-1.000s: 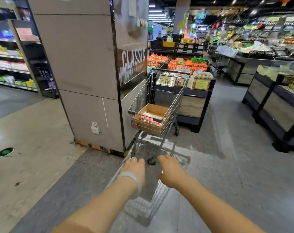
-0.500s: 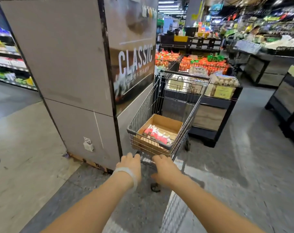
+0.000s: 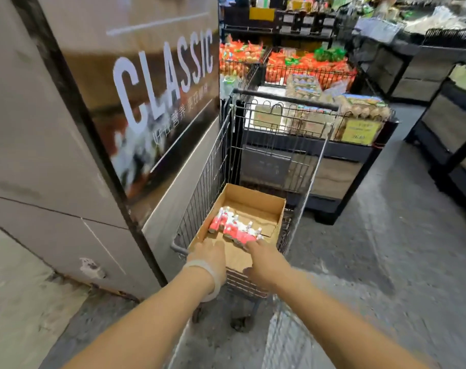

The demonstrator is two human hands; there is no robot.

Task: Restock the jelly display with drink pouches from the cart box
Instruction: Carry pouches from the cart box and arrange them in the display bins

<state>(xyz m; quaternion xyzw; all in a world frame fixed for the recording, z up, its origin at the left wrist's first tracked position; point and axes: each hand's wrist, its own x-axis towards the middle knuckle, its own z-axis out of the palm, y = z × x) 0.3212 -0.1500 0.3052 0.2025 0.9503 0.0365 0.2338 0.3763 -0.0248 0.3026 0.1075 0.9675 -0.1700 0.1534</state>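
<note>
The restocking looks barely begun, judging by what lies here. Both hands reach over the near end of the wire cart (image 3: pixel 255 161) into the open cardboard box (image 3: pixel 269 209) sitting in its basket. The left hand (image 3: pixel 209 255) is spread flat, fingers (image 3: pixel 213 245) loose and holding nothing, resting on or just above the near left part of the box. The right hand (image 3: pixel 263 259) is also empty, its fingertips (image 3: pixel 250 245) touching or almost touching the nearest of the drink pouches (image 3: pixel 235 227). Those red-and-white pouches lie in a small cluster just beyond the fingers, toward the left wall of the box; most of the box floor is bare cardboard. No pouch is gripped yet, and no jelly display can be identified; the stand (image 3: pixel 359 150) well beyond the fingers carries egg cartons (image 3: pixel 365 107). What remains is picking up the pouches, carrying them over and shelving them.
</note>
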